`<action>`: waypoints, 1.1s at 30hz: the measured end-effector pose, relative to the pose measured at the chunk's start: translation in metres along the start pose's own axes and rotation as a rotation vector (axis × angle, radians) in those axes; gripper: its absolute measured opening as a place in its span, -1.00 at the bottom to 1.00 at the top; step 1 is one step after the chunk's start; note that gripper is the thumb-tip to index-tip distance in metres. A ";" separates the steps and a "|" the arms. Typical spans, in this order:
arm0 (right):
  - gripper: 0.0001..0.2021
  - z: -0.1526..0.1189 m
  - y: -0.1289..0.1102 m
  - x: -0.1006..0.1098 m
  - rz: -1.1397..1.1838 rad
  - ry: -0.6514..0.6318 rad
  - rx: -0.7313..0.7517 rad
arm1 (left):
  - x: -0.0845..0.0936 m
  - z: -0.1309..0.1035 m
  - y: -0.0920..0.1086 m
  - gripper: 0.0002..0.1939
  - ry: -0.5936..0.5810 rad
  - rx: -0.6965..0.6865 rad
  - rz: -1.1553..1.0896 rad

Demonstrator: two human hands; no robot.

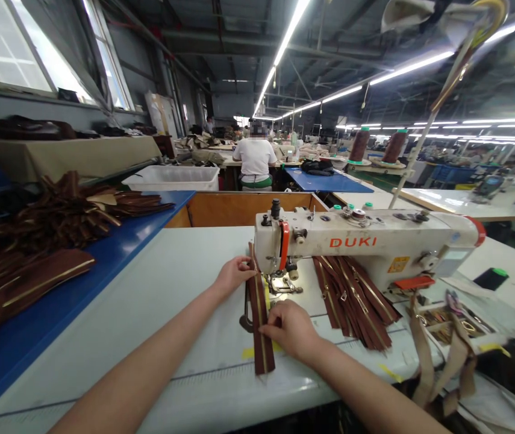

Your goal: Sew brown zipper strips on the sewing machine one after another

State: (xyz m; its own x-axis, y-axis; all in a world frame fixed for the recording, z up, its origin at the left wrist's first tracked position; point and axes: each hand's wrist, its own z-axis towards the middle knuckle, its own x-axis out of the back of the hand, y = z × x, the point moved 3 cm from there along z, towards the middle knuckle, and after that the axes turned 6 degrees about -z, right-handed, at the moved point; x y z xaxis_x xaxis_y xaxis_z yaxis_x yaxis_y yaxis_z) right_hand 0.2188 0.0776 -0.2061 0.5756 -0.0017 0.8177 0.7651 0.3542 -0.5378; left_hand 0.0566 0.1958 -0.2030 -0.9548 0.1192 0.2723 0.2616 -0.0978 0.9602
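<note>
Two bare hands steady a brown zipper strip (pixel 257 301) on a pale work table (pixel 185 265), the strip lying lengthwise from near to far just left of the needle area of a white DUKI sewing machine (pixel 356 241). The left hand (pixel 234 275) is at the strip's far end, thumb and fingers pinching its edge close by the machine's head. The right hand (pixel 291 325), nearer, pinches the strip's right edge between thumb and forefinger, its other fingers curled in toward the palm. The strip's near end lies flat over the printed ruler markings (pixel 207 375) along the table's near side

To the right, beneath the machine's arm, a fanned bundle of brown zippers (pixel 352 304) shows metal teeth and pulls. Farther right sits a tray (pixel 478 343) of small metal parts, with beige straps (pixel 424 355) hanging in front and a black spool (pixel 490 278) lying beyond it. At left, a heap of brown zipper pieces (pixel 58 223) covers much of a blue table (pixel 121 238). On the far side, past a white bin (pixel 171 178), a person in a white shirt (pixel 256 158) sits facing away under rows of strip lights (pixel 279 51)
</note>
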 end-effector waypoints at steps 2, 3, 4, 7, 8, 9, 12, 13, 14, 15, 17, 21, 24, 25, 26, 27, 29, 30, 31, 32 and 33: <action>-0.70 0.001 0.003 -0.003 -0.001 0.013 0.017 | -0.002 0.003 0.000 -0.64 0.058 -0.086 0.128; -0.70 0.001 0.005 -0.004 -0.004 0.019 0.030 | -0.002 0.001 0.002 -0.66 0.087 -0.130 0.194; -0.70 0.000 0.006 -0.004 -0.007 0.026 0.046 | -0.002 -0.002 0.004 -0.65 0.115 -0.172 0.260; -0.70 -0.001 0.006 -0.003 -0.008 0.037 0.087 | -0.002 -0.022 0.010 -0.61 0.149 -0.283 0.437; -0.70 -0.001 0.006 -0.003 -0.005 0.036 0.093 | -0.004 -0.031 0.011 -0.63 0.130 -0.312 0.485; -0.69 0.000 0.006 -0.002 -0.004 0.033 0.096 | -0.007 -0.040 0.012 -0.64 0.093 -0.338 0.527; -0.69 0.002 0.005 -0.001 -0.026 0.030 0.101 | -0.018 -0.065 0.008 -0.65 -0.061 -0.386 0.635; -0.71 0.001 0.005 0.000 -0.036 0.037 0.098 | -0.021 -0.070 0.006 -0.63 -0.106 -0.392 0.667; -0.73 0.000 0.005 0.001 -0.042 0.042 0.098 | -0.024 -0.074 0.004 -0.61 -0.141 -0.395 0.696; -0.75 -0.003 0.004 0.003 -0.041 0.043 0.105 | -0.026 -0.076 0.002 -0.58 -0.165 -0.396 0.724; -0.72 -0.011 0.002 0.006 -0.023 0.024 0.157 | -0.027 -0.074 -0.001 -0.54 -0.185 -0.395 0.771; -0.78 -0.036 -0.003 0.011 -0.071 -0.074 0.355 | -0.027 -0.062 -0.005 -0.50 -0.189 -0.401 0.828; -0.84 -0.045 -0.004 0.013 -0.132 -0.096 0.403 | -0.028 -0.055 -0.005 -0.51 -0.178 -0.415 0.845; -0.84 -0.046 -0.003 0.014 -0.133 -0.097 0.403 | -0.028 -0.054 -0.005 -0.52 -0.172 -0.420 0.847; -0.83 -0.046 -0.003 0.014 -0.129 -0.097 0.402 | -0.028 -0.054 -0.005 -0.52 -0.167 -0.425 0.849; -0.83 -0.046 -0.003 0.015 -0.124 -0.103 0.403 | -0.029 -0.054 -0.004 -0.52 -0.160 -0.430 0.848; -0.83 -0.046 -0.003 0.015 -0.116 -0.116 0.398 | -0.029 -0.057 -0.003 -0.53 -0.144 -0.443 0.845; -0.83 -0.046 -0.004 0.015 -0.113 -0.120 0.395 | -0.029 -0.059 -0.002 -0.54 -0.137 -0.449 0.842; -0.82 -0.046 -0.004 0.015 -0.111 -0.123 0.392 | -0.029 -0.062 -0.002 -0.54 -0.131 -0.455 0.838; -0.82 -0.047 -0.004 0.015 -0.109 -0.126 0.390 | -0.029 -0.064 -0.002 -0.55 -0.127 -0.461 0.835; -0.81 -0.048 -0.004 0.015 -0.106 -0.131 0.390 | -0.029 -0.066 -0.002 -0.56 -0.124 -0.465 0.832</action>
State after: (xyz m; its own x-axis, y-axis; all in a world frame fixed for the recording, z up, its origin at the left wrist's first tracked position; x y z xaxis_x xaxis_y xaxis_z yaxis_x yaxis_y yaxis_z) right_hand 0.2383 0.0312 -0.2012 0.4392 0.0527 0.8968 0.6372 0.6855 -0.3523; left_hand 0.0746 0.1272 -0.2167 -0.4597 -0.0645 0.8858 0.7412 -0.5772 0.3427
